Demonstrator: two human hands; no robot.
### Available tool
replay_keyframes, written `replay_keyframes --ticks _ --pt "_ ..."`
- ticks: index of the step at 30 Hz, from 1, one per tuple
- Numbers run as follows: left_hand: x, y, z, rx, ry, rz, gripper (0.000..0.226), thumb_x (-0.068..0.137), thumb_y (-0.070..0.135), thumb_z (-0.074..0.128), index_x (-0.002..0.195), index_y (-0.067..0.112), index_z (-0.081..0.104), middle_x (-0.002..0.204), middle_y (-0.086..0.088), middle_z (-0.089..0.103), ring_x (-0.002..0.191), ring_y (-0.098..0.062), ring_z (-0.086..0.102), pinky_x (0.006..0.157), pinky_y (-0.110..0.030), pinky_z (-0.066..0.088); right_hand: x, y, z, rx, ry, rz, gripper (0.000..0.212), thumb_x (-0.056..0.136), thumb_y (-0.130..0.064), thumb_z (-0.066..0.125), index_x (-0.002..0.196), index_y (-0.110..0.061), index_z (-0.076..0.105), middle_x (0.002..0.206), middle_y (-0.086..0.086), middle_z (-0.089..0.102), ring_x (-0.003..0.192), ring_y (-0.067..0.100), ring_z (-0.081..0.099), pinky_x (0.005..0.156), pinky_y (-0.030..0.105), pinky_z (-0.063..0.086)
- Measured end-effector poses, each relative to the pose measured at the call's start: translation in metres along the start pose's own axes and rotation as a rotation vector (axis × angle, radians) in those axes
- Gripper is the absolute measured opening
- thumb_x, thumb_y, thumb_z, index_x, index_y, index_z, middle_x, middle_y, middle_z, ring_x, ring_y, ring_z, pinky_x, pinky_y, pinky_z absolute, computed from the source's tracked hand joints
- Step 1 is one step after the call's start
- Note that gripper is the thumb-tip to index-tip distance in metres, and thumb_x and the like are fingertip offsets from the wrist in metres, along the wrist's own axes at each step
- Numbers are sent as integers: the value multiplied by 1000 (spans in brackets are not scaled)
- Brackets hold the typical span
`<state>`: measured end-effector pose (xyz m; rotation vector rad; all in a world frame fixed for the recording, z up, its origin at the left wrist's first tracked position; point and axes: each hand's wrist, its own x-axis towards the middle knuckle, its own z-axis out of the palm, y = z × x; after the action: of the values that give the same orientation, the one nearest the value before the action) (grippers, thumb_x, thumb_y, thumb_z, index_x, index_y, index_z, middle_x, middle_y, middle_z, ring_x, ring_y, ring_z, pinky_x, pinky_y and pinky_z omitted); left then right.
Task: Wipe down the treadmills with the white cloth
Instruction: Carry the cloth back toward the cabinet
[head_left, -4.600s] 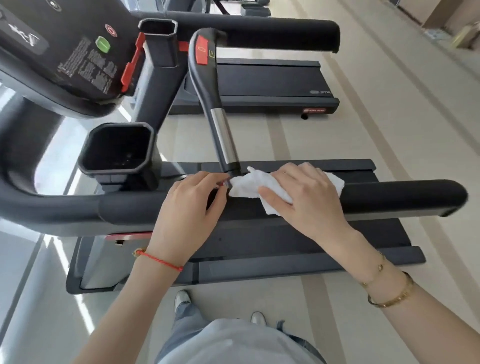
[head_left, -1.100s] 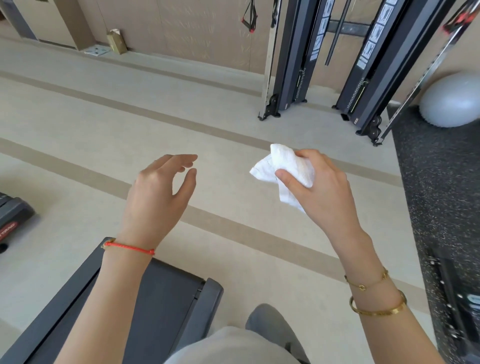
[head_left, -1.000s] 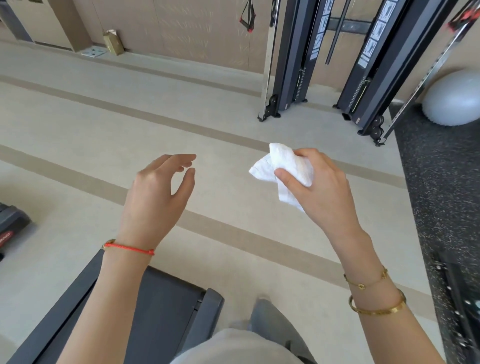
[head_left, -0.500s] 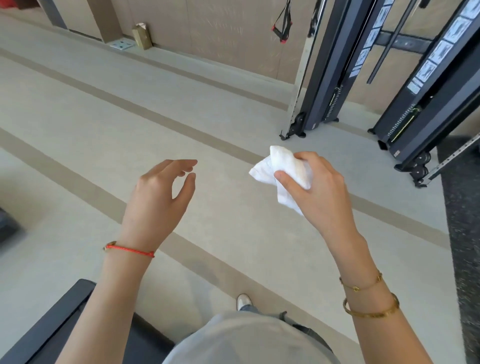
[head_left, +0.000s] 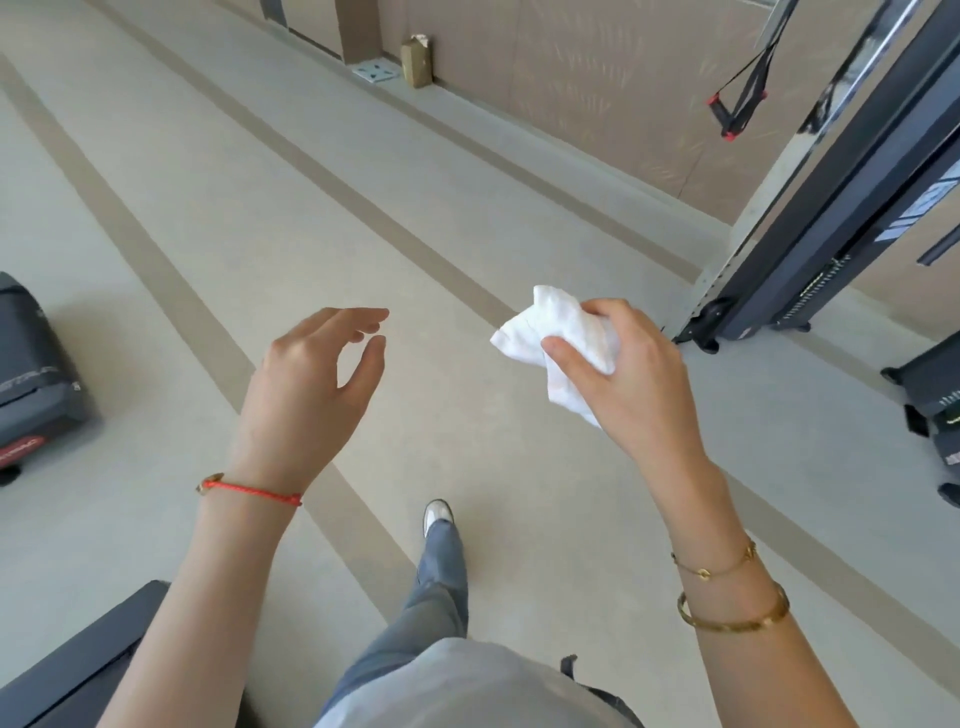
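My right hand (head_left: 631, 374) grips the bunched white cloth (head_left: 558, 338) in the air, right of centre, above the beige floor. My left hand (head_left: 306, 384) hovers at the same height to the left, fingers loosely curved and holding nothing. The rear end of one dark treadmill (head_left: 31, 374) shows at the left edge. A corner of another treadmill deck (head_left: 78, 660) lies at the bottom left beside my left forearm. Neither hand touches a treadmill.
A tall cable machine frame (head_left: 810, 244) stands on the right, with a red-tipped handle (head_left: 737, 109) hanging beside it. More dark equipment (head_left: 935, 410) sits at the right edge. A small brown carton (head_left: 416, 61) stands by the far wall. My leg and shoe (head_left: 439, 519) are mid-step on the floor.
I have left the handrail I was wiping and turned away. Over the last second the view swung left, the treadmill deck slid out of frame, and my foot stepped forward. The hands kept their pose.
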<state>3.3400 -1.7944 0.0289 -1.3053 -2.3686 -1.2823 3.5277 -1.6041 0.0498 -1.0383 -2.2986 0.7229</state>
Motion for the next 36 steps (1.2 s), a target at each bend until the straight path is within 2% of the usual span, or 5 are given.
replay_keyframes --ticks 8,13,27,36 --pt "170 -78 33 54 48 -37 23 97 18 58 118 17 69 106 3 69 98 -11 66 78 -43 56 199 -30 73 53 -23 -84 46 84 -59 61 119 -29 55 113 -9 61 101 13 58 84 40 50" --pt "270 -123 55 85 67 -24 23 97 17 58 117 16 69 106 3 70 97 -12 67 78 -36 54 303 -39 108 55 -28 -99 45 85 -60 61 118 -29 55 110 -9 61 98 13 58 82 40 51" --pt "517 -268 140 152 52 -112 23 97 19 58 118 17 68 104 4 69 97 -12 65 81 -39 55 605 -31 233 74 -77 -138 46 85 -59 61 118 -27 55 111 -8 62 99 14 58 83 40 50" --pt "702 -353 171 203 146 -182 24 97 20 57 119 18 68 106 6 69 98 -10 65 81 -35 53 829 -71 314 91 -157 -237 43 86 -59 60 115 -27 56 108 -9 62 96 14 58 80 39 51"
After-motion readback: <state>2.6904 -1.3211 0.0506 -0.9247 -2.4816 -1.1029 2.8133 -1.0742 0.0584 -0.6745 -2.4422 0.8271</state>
